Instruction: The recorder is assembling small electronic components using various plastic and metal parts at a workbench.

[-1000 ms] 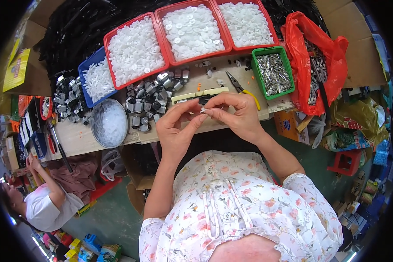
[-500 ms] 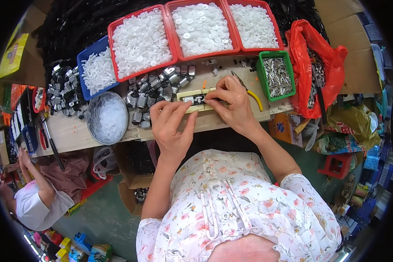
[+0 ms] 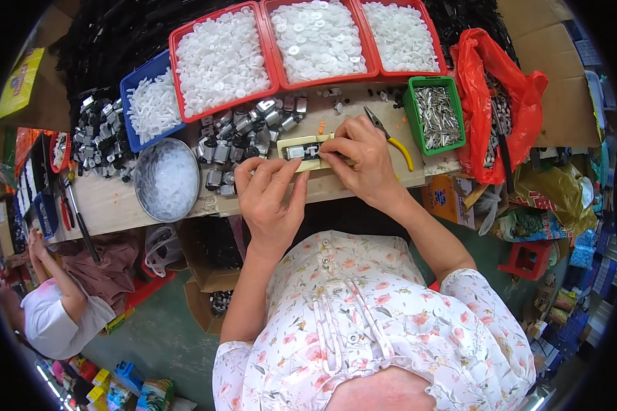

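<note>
A cream plastic holder [image 3: 314,166] lies at the table's near edge with a small silver motor [image 3: 295,152] in its recess. Thumb and index finger of my left hand [image 3: 271,198] close on the holder's near edge, by the motor's left part. My right hand [image 3: 358,159] is pinched at the right end of the motor, over small black and white parts; what its fingertips hold is hidden. Just right of that hand lie yellow-handled pliers [image 3: 399,152]. Several loose motors [image 3: 243,130] are heaped to the left of the holder.
Red trays [image 3: 276,68] of white plastic pieces line the back. A blue bin [image 3: 128,113], a round metal bowl [image 3: 168,179] and more motors stand left. A green basket [image 3: 408,109] of metal pins and a red bag [image 3: 469,89] stand right. Another person [image 3: 58,308] sits far left.
Both hands stay nearly in place. My right fingers have shifted slightly left along the motor, and the motor appears to sit more squarely in the holder.
</note>
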Demonstrator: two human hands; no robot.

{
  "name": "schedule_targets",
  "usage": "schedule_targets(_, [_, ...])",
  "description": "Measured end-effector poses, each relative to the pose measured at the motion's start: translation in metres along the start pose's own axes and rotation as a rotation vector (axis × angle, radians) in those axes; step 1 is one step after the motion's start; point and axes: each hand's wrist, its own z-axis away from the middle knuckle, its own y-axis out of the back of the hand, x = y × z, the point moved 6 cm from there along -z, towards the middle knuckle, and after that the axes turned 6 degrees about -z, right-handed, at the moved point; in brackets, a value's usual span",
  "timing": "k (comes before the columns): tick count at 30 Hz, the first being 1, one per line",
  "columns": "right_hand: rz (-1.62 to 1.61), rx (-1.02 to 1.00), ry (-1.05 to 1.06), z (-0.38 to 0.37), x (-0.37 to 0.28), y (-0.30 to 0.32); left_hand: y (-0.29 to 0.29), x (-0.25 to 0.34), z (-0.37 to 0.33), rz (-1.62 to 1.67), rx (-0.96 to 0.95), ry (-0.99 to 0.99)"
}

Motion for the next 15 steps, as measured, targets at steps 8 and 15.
schedule_targets(8, [0.106,-0.144,0.116,-0.008,-0.001,0.004,-0.019,0.021,0.006,-0.281,-0.044,-0.260])
schedule_targets(15, [0.091,-0.213,0.101,-0.009,-0.001,0.001,-0.032,0.016,0.012,-0.485,-0.132,-0.420])
